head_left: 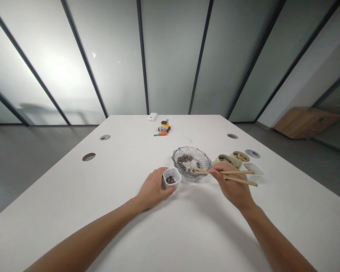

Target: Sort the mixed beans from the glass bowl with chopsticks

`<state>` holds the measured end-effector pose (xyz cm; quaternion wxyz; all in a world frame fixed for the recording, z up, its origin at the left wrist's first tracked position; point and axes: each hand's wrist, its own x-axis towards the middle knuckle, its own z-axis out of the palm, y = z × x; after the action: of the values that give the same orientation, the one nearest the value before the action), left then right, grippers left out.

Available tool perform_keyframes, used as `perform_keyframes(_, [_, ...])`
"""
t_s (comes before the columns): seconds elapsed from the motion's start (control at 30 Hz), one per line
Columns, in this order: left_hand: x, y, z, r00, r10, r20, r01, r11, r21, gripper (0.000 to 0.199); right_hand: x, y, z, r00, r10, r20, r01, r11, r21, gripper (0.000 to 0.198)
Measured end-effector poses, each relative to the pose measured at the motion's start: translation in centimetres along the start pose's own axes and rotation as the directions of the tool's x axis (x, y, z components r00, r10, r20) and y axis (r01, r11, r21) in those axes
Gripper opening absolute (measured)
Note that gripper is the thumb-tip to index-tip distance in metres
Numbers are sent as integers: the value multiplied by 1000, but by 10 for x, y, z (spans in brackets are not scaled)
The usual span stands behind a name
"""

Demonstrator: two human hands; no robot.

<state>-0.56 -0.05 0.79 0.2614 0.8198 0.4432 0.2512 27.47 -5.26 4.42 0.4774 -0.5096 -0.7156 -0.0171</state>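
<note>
My left hand (154, 190) is wrapped round a small white square cup (178, 183) on the table, thumb at the near side. Several dark seeds or beans (170, 180) lie in the cup. A pair of wooden chopsticks (240, 172) is held in my right hand (234, 189). Their tips reach into a clear, scalloped glass bowl (206, 165) right of the cup. Many small dark seeds or beans (184, 160) are spread inside that bowl. Whether the tips pinch any of them is too small to tell.
Behind my right hand stand two greenish pots, one holding pale pieces (240, 156), and a clear white container (256, 170). Farther back on the white table (124, 158) are a yellow toy truck (164, 126), an orange toy carrot (162, 134) and a white box (152, 117). Round holes pierce the tabletop.
</note>
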Motion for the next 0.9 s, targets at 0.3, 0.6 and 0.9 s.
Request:
perform_keyframes(0.3, [1,-3,2,1000,2,-2,-2,1000,-8,46,0,2,2,999,-26,31,27,1000,-14,35])
perform_keyframes(0.6, [1,-4,1,1000,11,-22,-12,1000,-16,44,-2,3,2,999,-26,45,26,1000,5,28])
perform_keyframes(0.9, [1,-4,3,1000,16,-10,-16,1000,-20,45,-3,3,7,999,-32,30,29,997,75,24])
